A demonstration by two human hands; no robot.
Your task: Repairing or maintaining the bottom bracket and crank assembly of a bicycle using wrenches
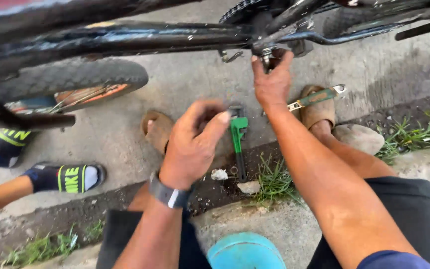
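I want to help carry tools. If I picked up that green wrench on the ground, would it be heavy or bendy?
The green pipe wrench looks like solid metal, so probably stiff and heavy for its size. Its chunky jaw end likely makes it top-heavy. Lying flat on the concrete, it should slide, not roll.

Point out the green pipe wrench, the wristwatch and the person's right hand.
green pipe wrench (238,130): head view, on its green head.
wristwatch (167,194): head view, on its grey band.
right hand (272,82): head view, back of hand.
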